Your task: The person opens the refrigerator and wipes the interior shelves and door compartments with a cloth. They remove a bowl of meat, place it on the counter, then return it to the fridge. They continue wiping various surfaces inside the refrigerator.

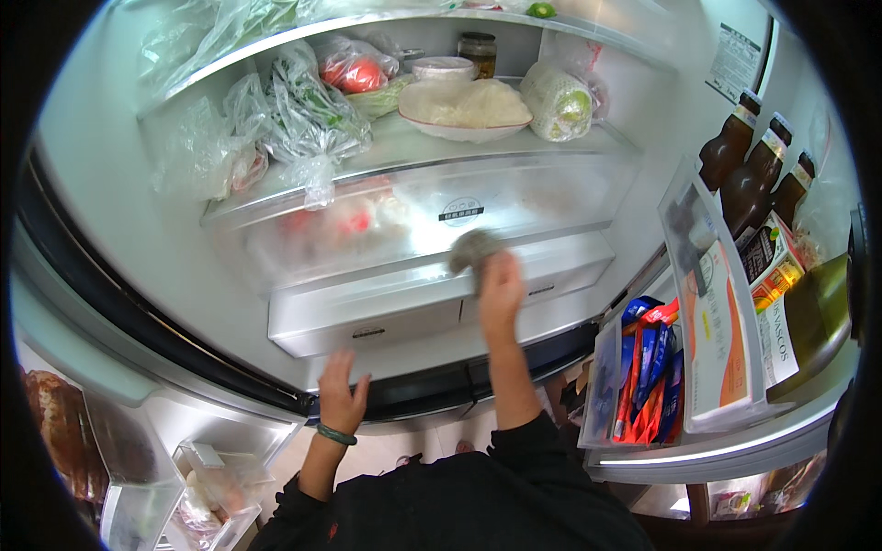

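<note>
My right hand grips a grey-brown cloth, blurred by motion, in front of the refrigerator's lower drawers. Behind the cloth is the frosted front of a wide crisper drawer, with blurred red shapes showing through it. Below that sits a white double drawer; whether the cloth touches either one, I cannot tell. My left hand holds nothing, its fingers apart, near the lower left front edge of the refrigerator. A dark green bangle circles that wrist.
Bagged greens, a bagged tomato, a shallow bowl, a lidded jar and a net-wrapped item crowd the shelf. The open right door holds brown bottles and colourful packets. Door bins flank the left.
</note>
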Available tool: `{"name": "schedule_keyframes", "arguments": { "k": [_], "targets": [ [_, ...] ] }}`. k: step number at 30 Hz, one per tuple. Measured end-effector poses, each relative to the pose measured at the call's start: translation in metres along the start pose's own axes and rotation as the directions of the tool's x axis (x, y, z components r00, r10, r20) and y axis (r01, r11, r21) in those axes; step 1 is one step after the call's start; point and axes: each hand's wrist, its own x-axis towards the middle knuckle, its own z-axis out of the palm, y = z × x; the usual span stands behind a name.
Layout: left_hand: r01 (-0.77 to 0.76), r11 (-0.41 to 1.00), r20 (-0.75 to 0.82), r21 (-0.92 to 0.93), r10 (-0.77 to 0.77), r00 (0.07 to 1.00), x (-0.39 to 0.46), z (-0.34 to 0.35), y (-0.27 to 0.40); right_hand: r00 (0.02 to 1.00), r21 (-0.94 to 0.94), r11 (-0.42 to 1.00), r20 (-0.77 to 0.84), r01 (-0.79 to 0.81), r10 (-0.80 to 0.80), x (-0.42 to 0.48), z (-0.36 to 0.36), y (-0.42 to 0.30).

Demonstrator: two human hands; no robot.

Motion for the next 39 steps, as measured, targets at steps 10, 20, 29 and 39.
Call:
{"name": "schedule_keyframes", "arguments": {
  "k": [10,20,29,39],
  "targets": [
    [-0.25,0.859,-0.454,0.447,0.459,0.764,0.164,-0.032,0.105,0.866,-0.468,0.8,-0.131,0.375,-0.482,0.072,0.043,0.021],
    [-0.235,0.775,-0.388,0.587,0.524,0.758,0.206,-0.009,0.105,0.739,-0.531,0.808,-0.432,0.255,-0.517,0.179,-0.051,0.007],
    [-0.247,0.775,-0.388,0.581,0.531,0.753,0.206,-0.006,0.102,0.849,-0.612,0.64,0.103,0.465,-0.518,0.076,0.043,-0.012],
    [-0.052,0.863,-0.572,0.503,0.377,0.728,0.177,-0.045,0.072,0.726,-0.742,0.576,-0.179,0.344,-0.664,0.161,-0.042,-0.03]
  ]
}}
